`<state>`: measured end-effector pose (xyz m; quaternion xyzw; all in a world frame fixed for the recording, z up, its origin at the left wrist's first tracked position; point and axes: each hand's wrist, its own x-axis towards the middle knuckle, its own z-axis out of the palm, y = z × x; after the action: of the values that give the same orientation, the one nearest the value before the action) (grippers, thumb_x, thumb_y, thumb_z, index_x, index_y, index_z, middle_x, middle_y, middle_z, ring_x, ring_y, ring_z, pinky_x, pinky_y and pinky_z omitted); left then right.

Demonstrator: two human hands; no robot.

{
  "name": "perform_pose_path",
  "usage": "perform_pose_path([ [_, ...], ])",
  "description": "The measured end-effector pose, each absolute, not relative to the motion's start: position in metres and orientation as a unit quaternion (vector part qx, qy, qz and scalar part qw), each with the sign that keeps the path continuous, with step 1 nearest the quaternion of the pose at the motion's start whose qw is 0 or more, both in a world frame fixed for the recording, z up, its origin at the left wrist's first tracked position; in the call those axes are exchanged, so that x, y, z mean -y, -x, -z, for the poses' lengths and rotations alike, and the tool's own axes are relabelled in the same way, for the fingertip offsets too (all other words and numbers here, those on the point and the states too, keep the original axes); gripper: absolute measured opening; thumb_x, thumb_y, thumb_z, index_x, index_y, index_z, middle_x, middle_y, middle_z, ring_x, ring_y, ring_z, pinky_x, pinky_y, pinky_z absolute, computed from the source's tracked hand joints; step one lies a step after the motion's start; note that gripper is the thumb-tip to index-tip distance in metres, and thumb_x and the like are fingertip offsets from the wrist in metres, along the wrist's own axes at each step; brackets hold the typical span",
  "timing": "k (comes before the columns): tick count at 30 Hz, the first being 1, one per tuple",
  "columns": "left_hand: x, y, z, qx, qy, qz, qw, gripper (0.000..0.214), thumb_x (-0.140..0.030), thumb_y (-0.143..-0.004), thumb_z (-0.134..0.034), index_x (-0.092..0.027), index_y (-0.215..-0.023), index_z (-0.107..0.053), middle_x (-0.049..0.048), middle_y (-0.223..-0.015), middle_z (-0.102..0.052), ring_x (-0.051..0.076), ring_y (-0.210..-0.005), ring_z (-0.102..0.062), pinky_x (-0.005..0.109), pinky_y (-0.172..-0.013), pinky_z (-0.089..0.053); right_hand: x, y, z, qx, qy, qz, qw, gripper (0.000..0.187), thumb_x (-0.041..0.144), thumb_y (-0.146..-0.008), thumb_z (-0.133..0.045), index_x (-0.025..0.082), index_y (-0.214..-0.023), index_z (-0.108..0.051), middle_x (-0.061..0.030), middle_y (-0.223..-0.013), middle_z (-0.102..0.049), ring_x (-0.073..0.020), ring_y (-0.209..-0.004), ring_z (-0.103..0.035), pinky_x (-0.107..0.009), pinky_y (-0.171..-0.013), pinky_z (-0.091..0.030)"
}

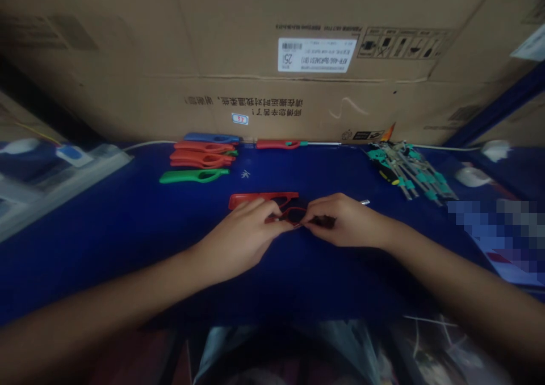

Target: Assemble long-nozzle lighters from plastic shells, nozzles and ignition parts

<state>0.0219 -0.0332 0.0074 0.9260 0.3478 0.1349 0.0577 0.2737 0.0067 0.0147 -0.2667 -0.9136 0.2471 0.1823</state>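
Observation:
Near the middle of the blue table, my left hand [251,231] is closed around a red lighter casing [296,210], which its fingers partly cover. The looped trigger opening of this casing shows between my hands. At the loop's right side my right hand [340,220] is pinched, fingertips on the casing; any small part between them is too blurred to make out. A silvery metal tip [365,203] sticks out behind my right hand. Just beyond my left hand lies another red casing half [264,197], partly hidden by the fingers.
Red casings [202,158], a blue casing [213,138] and a green casing [193,176] lie at back left. A red lighter with a metal rod [276,144] rests along the cardboard [213,50]. Several metal rods with teal parts [413,166] are heaped at back right.

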Motion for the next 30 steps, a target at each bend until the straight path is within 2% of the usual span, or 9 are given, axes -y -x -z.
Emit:
perform_pose_path([
  [5, 0.032, -0.021, -0.007, -0.347, -0.927, -0.133, 0.051, 0.036, -0.015, -0.099, -0.051, -0.03, -0.129, -0.065, 0.0056, -0.114, -0.063, 0.024, -0.108, -0.059, 0.043, -0.094, -0.051, -0.007, -0.275, -0.014, 0.915, 0.266, -0.247, 0.177, 0.017, 0.013, -0.09, -0.058, 0.017, -0.092, -0.075, -0.0015, -0.079, -0.073, -0.01, -0.066, -0.063, -0.022, -0.064, -0.045],
  [8, 0.031, -0.02, -0.008, -0.347, -0.928, -0.125, 0.041, 0.04, -0.013, -0.098, -0.052, -0.032, -0.131, -0.064, 0.0048, -0.115, -0.065, 0.024, -0.109, -0.061, 0.044, -0.095, -0.053, -0.012, -0.276, -0.013, 0.91, 0.289, -0.21, 0.208, 0.019, 0.017, -0.092, -0.055, 0.018, -0.096, -0.074, -0.0031, -0.088, -0.074, -0.0125, -0.074, -0.066, -0.023, -0.069, -0.047],
  [12, 0.029, -0.019, -0.009, -0.35, -0.929, -0.112, 0.035, 0.044, -0.01, -0.095, -0.054, -0.033, -0.131, -0.064, 0.0044, -0.12, -0.067, 0.025, -0.109, -0.063, 0.044, -0.095, -0.055, -0.035, -0.295, -0.015, 0.816, 0.507, -0.045, 0.274, 0.016, 0.023, -0.088, -0.06, 0.021, -0.096, -0.073, -0.0039, -0.092, -0.074, -0.0172, -0.075, -0.066, -0.027, -0.067, -0.047],
  [14, 0.029, -0.018, -0.01, -0.346, -0.931, -0.111, 0.033, 0.044, -0.01, -0.095, -0.053, -0.033, -0.131, -0.065, 0.0042, -0.122, -0.067, 0.025, -0.11, -0.063, 0.043, -0.095, -0.055, -0.051, -0.316, -0.019, 0.753, 0.617, 0.0, 0.229, 0.021, 0.024, -0.086, -0.06, 0.021, -0.103, -0.072, -0.0069, -0.099, -0.072, -0.0221, -0.087, -0.068, -0.03, -0.071, -0.049],
  [16, 0.029, -0.018, -0.011, -0.337, -0.935, -0.109, 0.027, 0.044, -0.01, -0.095, -0.051, -0.032, -0.131, -0.064, 0.0051, -0.123, -0.067, 0.025, -0.11, -0.063, 0.042, -0.093, -0.056, -0.067, -0.341, -0.022, 0.687, 0.711, 0.044, 0.146, 0.031, 0.026, -0.09, -0.056, 0.021, -0.119, -0.068, -0.0122, -0.121, -0.066, -0.0274, -0.107, -0.065, -0.034, -0.084, -0.049],
  [18, 0.028, -0.017, -0.011, -0.325, -0.939, -0.112, 0.02, 0.043, -0.009, -0.095, -0.05, -0.029, -0.13, -0.065, 0.0061, -0.123, -0.068, 0.024, -0.109, -0.064, 0.04, -0.092, -0.057, -0.081, -0.364, -0.024, 0.653, 0.748, 0.042, 0.112, 0.037, 0.022, -0.089, -0.056, 0.015, -0.123, -0.067, -0.0225, -0.13, -0.059, -0.0348, -0.114, -0.062, -0.04, -0.087, -0.048],
  [20, 0.028, -0.017, -0.01, -0.317, -0.94, -0.124, 0.015, 0.041, -0.007, -0.094, -0.051, -0.026, -0.127, -0.066, 0.0063, -0.124, -0.068, 0.024, -0.109, -0.064, 0.04, -0.093, -0.057, -0.091, -0.383, -0.024, 0.632, 0.77, 0.028, 0.088, 0.034, 0.019, -0.088, -0.057, 0.01, -0.118, -0.069, -0.0276, -0.128, -0.058, -0.0364, -0.11, -0.063, -0.04, -0.085, -0.048],
  [25, 0.024, -0.013, -0.007, -0.32, -0.935, -0.149, 0.026, 0.037, -0.008, -0.094, -0.051, -0.025, -0.122, -0.068, 0.0043, -0.125, -0.069, 0.023, -0.112, -0.065, 0.04, -0.097, -0.055, -0.099, -0.405, -0.026, 0.602, 0.796, -0.011, 0.064, 0.027, 0.022, -0.089, -0.06, 0.015, -0.111, -0.072, -0.022, -0.117, -0.067, -0.0322, -0.103, -0.065, -0.035, -0.075, -0.044],
  [30, 0.022, -0.012, -0.007, -0.324, -0.932, -0.157, 0.045, 0.031, -0.015, -0.098, -0.05, -0.025, -0.121, -0.068, 0.0025, -0.123, -0.072, 0.022, -0.111, -0.067, 0.039, -0.099, -0.054, -0.099, -0.408, -0.024, 0.603, 0.795, -0.022, 0.064, 0.022, 0.029, -0.087, -0.068, 0.015, -0.102, -0.074, -0.0201, -0.108, -0.071, -0.0306, -0.098, -0.066, -0.034, -0.071, -0.043],
])
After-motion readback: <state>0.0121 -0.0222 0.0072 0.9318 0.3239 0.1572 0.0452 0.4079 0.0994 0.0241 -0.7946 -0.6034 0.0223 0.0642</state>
